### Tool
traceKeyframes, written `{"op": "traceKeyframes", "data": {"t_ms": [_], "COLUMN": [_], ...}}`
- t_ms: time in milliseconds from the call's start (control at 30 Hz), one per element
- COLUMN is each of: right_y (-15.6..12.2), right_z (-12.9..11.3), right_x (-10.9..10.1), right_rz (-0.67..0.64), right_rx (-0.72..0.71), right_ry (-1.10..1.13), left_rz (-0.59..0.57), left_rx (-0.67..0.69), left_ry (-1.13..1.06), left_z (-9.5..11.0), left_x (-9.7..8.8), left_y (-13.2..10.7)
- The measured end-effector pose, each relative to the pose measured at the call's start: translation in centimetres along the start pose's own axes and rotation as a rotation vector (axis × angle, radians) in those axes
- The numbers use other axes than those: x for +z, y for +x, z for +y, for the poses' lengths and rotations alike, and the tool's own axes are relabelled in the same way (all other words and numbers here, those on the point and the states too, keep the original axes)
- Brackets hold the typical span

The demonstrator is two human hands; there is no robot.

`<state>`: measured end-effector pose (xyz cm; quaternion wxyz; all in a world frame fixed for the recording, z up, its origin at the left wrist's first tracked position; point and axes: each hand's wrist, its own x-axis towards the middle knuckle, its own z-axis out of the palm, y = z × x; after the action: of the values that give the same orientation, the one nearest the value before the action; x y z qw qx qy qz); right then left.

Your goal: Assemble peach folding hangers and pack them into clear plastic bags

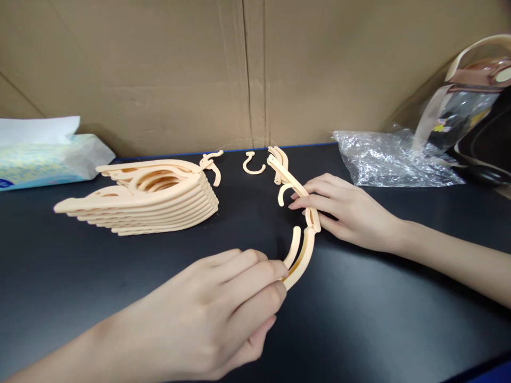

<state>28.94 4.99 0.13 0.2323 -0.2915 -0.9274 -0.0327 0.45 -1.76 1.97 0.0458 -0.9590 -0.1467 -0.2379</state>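
Observation:
A peach plastic folding hanger (302,234) stands on edge on the black table (120,276), spread lengthwise between my hands. My left hand (223,314) pinches its near curved end, fingers closed. My right hand (347,213) grips the hanger's middle by the hinge, fingers and thumb pressed on either side. The far arm of the hanger reaches back toward the cardboard. A small hook part (284,192) curls next to my right fingertips.
A stack of several folded peach hangers (143,199) lies at the left. A loose hook (253,164) rests near the cardboard wall (239,69). A tissue pack (43,154) sits far left, crumpled clear plastic (391,159) and a bag (467,106) at right.

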Motion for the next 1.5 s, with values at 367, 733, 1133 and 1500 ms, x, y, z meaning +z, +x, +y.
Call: {"op": "traceKeyframes", "data": {"t_ms": [367,733,1133,1500], "right_y": [0.0,0.3,0.2,0.1], "right_z": [-0.1,-0.5,-1.1,-2.3], "right_x": [-0.1,-0.6,-0.7,-0.7], "right_rz": [-0.010,-0.024,0.007,-0.018], "right_rx": [-0.028,-0.094,-0.246,-0.327], "right_ry": [-0.028,-0.130,-0.167,-0.133], "left_rz": [-0.024,-0.027,-0.038,0.019], "left_rx": [0.035,-0.037,-0.159,-0.321], "left_ry": [0.027,-0.081,-0.108,0.163], "left_z": [0.0,-0.3,-0.9,-1.7], "left_x": [-0.1,0.0,0.8,1.1], "left_y": [-0.2,-0.3,-0.9,-0.8]}}
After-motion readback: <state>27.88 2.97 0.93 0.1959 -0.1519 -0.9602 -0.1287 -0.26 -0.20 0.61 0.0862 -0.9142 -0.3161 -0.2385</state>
